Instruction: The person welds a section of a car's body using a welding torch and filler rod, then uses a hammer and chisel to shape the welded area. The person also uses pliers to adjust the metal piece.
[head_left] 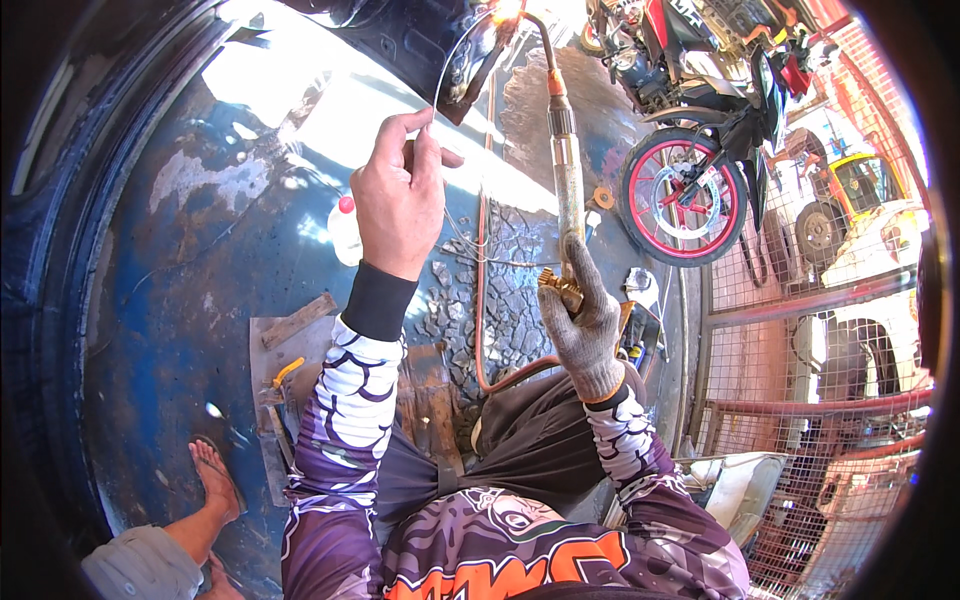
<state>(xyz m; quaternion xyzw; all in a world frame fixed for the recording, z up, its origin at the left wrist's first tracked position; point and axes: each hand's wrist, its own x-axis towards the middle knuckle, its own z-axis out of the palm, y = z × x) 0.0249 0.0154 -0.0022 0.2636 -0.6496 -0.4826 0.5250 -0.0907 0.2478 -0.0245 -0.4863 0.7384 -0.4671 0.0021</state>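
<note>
My left hand, bare, is closed in a pinch on a thin welding rod. The rod curves up from the fingertips toward a bright flame at the top edge. In a grey knit glove, my right hand grips a gas welding torch by its lower end, around the brass valves. The torch points away from me, its bent copper-coloured neck ending at the flame. Beside the flame is a dark metal body part; glare hides the exact spot where rod and flame meet.
A motorcycle with a red-rimmed wheel stands at right, before a wire mesh fence. A reddish hose crosses the broken floor. A white bottle and a yellow-handled tool lie left; another person's foot is lower left.
</note>
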